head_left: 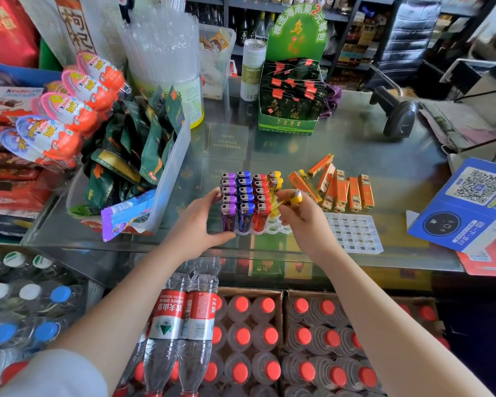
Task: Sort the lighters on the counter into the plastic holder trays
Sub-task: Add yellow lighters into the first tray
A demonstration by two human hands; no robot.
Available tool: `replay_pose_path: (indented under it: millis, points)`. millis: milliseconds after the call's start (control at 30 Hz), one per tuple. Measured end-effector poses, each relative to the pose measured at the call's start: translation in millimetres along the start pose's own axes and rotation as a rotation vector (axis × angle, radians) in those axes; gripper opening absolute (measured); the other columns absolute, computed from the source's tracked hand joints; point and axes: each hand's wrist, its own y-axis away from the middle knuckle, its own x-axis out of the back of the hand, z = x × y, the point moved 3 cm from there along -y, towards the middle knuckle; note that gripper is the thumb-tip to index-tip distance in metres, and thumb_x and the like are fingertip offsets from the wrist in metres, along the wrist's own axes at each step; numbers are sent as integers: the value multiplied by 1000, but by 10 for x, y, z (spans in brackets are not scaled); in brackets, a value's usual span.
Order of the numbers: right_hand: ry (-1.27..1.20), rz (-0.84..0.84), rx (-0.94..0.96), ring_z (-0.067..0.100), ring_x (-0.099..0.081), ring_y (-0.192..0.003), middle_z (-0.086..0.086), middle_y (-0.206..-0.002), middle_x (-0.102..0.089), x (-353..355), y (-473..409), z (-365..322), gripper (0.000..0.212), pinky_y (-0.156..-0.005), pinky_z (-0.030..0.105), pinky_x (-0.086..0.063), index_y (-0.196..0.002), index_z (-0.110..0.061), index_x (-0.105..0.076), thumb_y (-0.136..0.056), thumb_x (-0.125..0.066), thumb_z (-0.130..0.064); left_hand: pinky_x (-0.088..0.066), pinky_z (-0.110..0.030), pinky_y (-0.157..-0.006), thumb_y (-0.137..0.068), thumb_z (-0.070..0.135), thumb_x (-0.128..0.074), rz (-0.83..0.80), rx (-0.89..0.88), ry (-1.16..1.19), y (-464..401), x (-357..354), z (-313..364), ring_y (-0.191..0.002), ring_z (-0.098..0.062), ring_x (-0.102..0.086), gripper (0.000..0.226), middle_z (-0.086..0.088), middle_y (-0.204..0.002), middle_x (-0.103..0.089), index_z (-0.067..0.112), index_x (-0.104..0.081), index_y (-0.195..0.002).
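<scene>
Holding a yellow lighter (pixel 291 199) in the right hand (pixel 304 222), fingers pinched shut round it, tipped on its side just above the tray (pixel 272 228). Resting the left hand (pixel 204 224) against the tray's left side, fingers half curled, thumb at the near edge by the front purple lighter (pixel 228 214); gripping it or only touching it, cannot tell.

Standing in the tray: a purple row, then a blue row (pixel 245 193), then a red row (pixel 260 196), then a few yellow ones (pixel 275 181) at the back of the fourth row. Showing open holes at the tray's near right corner.

Lying flat on the glass counter (pixel 355 138) just right of the tray: a bunch of orange lighters (pixel 341 190), some side by side, some crossed. Sitting near them, toward the front edge, a second tray (pixel 355 232), clear, nothing standing in it.

Farther out: a green box (pixel 291 96) of packets at the back, a black scanner (pixel 398 113) to the right, a blue card (pixel 470 204) with a square code at the far right, a bin of green snack bags (pixel 132 156) on the left. Below the counter, water bottles (pixel 241 339) with red caps.
</scene>
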Motion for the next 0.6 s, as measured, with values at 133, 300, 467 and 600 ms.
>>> replay_pose_path:
  millis: [133, 300, 467, 600]
  points:
    - [67, 25, 69, 0, -53, -68, -11, -76, -56, 60, -5, -14, 20, -57, 10, -42, -109, -11, -49, -90, -55, -10, -41, -46, -98, -65, 46, -73, -2, -15, -3, 0, 2, 11, -119, -11, -48, 73, 14, -126, -54, 36, -38, -129]
    - [27, 41, 120, -1, -55, -69, -16, -72, -54, 59, -15, -39, 14, -60, 5, -43, -97, -19, -51, -89, -55, -8, -41, -46, -98, -64, 47, -71, 5, -18, -5, 4, 9, 20, -119, -12, -47, 74, 12, -126, -54, 34, -38, -129]
    - [27, 71, 166, 4, -55, -67, -17, -73, -53, 58, -49, -30, 17, -60, 6, -42, -97, -19, -52, -90, -53, -4, -41, -46, -98, -64, 47, -72, -3, -1, -12, 6, 7, 17, -117, -10, -48, 74, 14, -125, -54, 36, -38, -128]
    - [171, 33, 248, 6, -53, -69, -7, -87, -53, 35, -102, -35, 23, -60, 5, -37, -114, -7, -56, -91, -50, -6, -40, -46, -99, -66, 44, -73, -1, 0, -16, 20, 5, 19, -118, -10, -47, 75, 13, -126, -54, 37, -36, -130]
